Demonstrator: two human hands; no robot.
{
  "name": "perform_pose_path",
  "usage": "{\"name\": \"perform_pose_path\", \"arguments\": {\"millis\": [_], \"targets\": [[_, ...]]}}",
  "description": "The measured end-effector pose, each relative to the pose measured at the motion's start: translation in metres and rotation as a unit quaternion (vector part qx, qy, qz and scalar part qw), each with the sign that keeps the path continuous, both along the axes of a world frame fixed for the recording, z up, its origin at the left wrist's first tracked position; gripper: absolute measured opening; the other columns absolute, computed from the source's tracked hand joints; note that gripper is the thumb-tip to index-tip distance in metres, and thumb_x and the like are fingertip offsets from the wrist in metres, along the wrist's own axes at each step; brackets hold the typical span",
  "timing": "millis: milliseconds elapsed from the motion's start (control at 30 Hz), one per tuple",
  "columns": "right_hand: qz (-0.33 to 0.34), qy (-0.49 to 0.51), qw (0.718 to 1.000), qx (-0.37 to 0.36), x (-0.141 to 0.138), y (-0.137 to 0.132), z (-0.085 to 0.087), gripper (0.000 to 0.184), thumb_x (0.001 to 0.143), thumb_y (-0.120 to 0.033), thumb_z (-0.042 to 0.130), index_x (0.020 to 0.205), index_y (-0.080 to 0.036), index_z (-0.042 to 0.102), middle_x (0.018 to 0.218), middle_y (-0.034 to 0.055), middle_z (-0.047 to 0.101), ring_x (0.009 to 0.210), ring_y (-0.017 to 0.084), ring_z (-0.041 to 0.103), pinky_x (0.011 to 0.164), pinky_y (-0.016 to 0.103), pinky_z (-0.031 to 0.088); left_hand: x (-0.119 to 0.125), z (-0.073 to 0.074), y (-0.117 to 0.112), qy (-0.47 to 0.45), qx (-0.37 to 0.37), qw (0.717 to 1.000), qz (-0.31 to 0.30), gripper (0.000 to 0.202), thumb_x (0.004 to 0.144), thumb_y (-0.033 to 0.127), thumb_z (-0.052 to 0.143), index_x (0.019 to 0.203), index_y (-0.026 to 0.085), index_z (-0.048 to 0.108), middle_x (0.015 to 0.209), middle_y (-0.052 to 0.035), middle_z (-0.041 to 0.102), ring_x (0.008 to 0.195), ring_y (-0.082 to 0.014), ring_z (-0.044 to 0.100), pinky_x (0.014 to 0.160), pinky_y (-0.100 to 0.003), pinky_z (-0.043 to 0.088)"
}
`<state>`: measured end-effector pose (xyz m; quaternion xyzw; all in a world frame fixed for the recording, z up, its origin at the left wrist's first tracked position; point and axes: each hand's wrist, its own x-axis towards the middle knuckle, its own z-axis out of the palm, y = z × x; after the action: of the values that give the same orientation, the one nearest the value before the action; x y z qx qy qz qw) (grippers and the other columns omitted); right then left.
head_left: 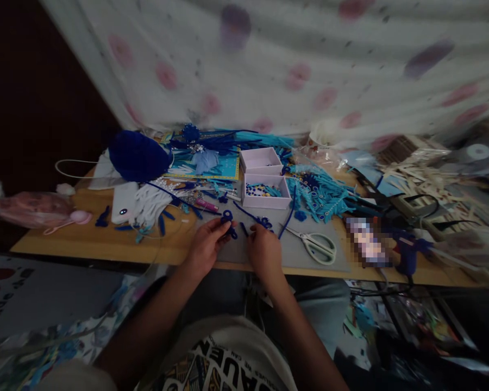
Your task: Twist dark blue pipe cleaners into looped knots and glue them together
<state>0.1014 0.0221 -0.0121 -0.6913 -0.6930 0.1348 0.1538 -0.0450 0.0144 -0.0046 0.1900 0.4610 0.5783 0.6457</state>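
Between the thumb and fingers of my left hand (206, 244) is a dark blue pipe-cleaner piece (229, 224) bent into loops. My right hand (264, 251) is closed beside it, and a short dark blue pipe-cleaner end (244, 230) pokes out at its thumb side. A looped blue shape (264, 222) shows just beyond the right knuckles; whether the fingers touch it I cannot tell. Both hands are over a grey mat (301, 259) near the table's front edge. To the right lie scissors (318, 247) with pale green handles. Straight blue stems lie behind the hands.
White boxes (266, 200) behind the hands hold beads and light blue pieces. Turquoise pipe-cleaner pieces (324, 195) are heaped right of them. A fuzzy blue bundle (138, 156) and a white phone (124, 203) are at left. A blue glue gun (406, 252) lies at right.
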Motion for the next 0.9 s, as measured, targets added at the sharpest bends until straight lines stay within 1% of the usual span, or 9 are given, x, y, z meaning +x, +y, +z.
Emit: {"name": "perform_pose_path", "arguments": {"millis": [167, 300, 433, 500, 567, 633, 700, 767, 900], "targets": [[0.007, 0.046, 0.998, 0.032, 0.009, 0.001, 0.0, 0.029, 0.094, -0.014, 0.051, 0.116, -0.013, 0.07, 0.103, 0.0133, 0.077, 0.09, 0.024, 0.071, 0.077, 0.031, 0.045, -0.001, 0.0, -0.001, 0.064, 0.016, 0.998, 0.015, 0.045, 0.059, 0.023, 0.09, 0.099, 0.019, 0.07, 0.088, -0.0013, 0.073, 0.086, -0.0167, 0.07, 0.068, -0.023, 0.056], [0.027, 0.001, 0.999, 0.019, 0.005, 0.001, 0.0, 0.023, 0.093, -0.017, 0.054, 0.108, -0.012, 0.072, 0.102, 0.017, 0.075, 0.091, 0.028, 0.069, 0.077, 0.034, 0.046, -0.005, 0.001, -0.002, 0.115, 0.042, 0.992, 0.008, 0.057, 0.062, 0.027, 0.088, 0.116, 0.022, 0.068, 0.088, 0.002, 0.067, 0.082, -0.0145, 0.067, 0.067, -0.024, 0.057], [0.029, -0.019, 0.999, 0.003, 0.004, 0.003, 0.001, 0.031, 0.092, -0.006, 0.045, 0.104, -0.013, 0.074, 0.098, 0.0186, 0.074, 0.091, 0.028, 0.069, 0.079, 0.036, 0.047, -0.009, -0.002, 0.001, 0.157, 0.06, 0.986, -0.012, 0.045, 0.063, 0.029, 0.088, 0.104, 0.02, 0.072, 0.091, 0.0006, 0.066, 0.08, -0.0138, 0.066, 0.068, -0.025, 0.059], [0.029, 0.048, 0.998, 0.023, 0.007, 0.004, 0.002, 0.03, 0.091, -0.007, 0.049, 0.105, -0.013, 0.075, 0.1, 0.0179, 0.075, 0.091, 0.028, 0.069, 0.082, 0.037, 0.048, -0.01, -0.004, 0.003, 0.165, 0.056, 0.984, -0.026, 0.042, 0.063, 0.03, 0.088, 0.1, 0.019, 0.072, 0.088, 0.0005, 0.067, 0.078, -0.0149, 0.067, 0.067, -0.027, 0.06], [0.033, 0.182, 0.982, 0.042, 0.012, 0.004, 0.004, 0.027, 0.088, -0.012, 0.056, 0.106, -0.015, 0.076, 0.099, 0.0144, 0.076, 0.087, 0.025, 0.069, 0.081, 0.036, 0.051, -0.009, -0.005, 0.006, 0.166, 0.044, 0.984, -0.048, 0.04, 0.062, 0.032, 0.089, 0.095, 0.019, 0.071, 0.082, 0.0002, 0.069, 0.073, -0.0161, 0.068, 0.063, -0.027, 0.059], [0.049, 0.335, 0.94, 0.029, 0.017, 0.003, 0.006, 0.025, 0.086, -0.019, 0.061, 0.105, -0.017, 0.077, 0.095, 0.0096, 0.077, 0.079, 0.021, 0.069, 0.074, 0.033, 0.053, -0.006, -0.004, 0.009, 0.163, 0.033, 0.984, -0.069, 0.041, 0.06, 0.034, 0.091, 0.093, 0.019, 0.071, 0.076, -0.0003, 0.071, 0.069, -0.0167, 0.068, 0.06, -0.027, 0.058], [0.06, 0.438, 0.897, 0.003, 0.02, 0.0, 0.008, 0.023, 0.084, -0.025, 0.065, 0.101, -0.02, 0.079, 0.09, 0.0064, 0.076, 0.072, 0.019, 0.067, 0.068, 0.03, 0.054, -0.002, -0.003, 0.011, 0.158, 0.029, 0.984, -0.079, 0.043, 0.058, 0.035, 0.092, 0.091, 0.018, 0.071, 0.074, -0.0009, 0.073, 0.066, -0.0166, 0.068, 0.06, -0.027, 0.058], [0.054, 0.48, 0.876, -0.008, 0.021, -0.003, 0.01, 0.02, 0.083, -0.027, 0.068, 0.097, -0.021, 0.081, 0.087, 0.0053, 0.075, 0.069, 0.017, 0.065, 0.064, 0.029, 0.053, 0.002, -0.001, 0.013, 0.156, 0.031, 0.984, -0.083, 0.044, 0.055, 0.035, 0.094, 0.089, 0.018, 0.071, 0.075, -0.0013, 0.074, 0.065, -0.0167, 0.069, 0.061, -0.028, 0.059], [0.03, 0.492, 0.87, -0.007, 0.025, -0.011, 0.015, 0.02, 0.082, -0.028, 0.069, 0.095, -0.023, 0.083, 0.085, 0.0054, 0.072, 0.069, 0.017, 0.064, 0.061, 0.029, 0.052, 0.01, 0.002, 0.014, 0.166, 0.036, 0.981, -0.095, 0.042, 0.053, 0.032, 0.094, 0.086, 0.018, 0.072, 0.074, -0.0012, 0.075, 0.065, -0.0174, 0.07, 0.062, -0.029, 0.06]]}}
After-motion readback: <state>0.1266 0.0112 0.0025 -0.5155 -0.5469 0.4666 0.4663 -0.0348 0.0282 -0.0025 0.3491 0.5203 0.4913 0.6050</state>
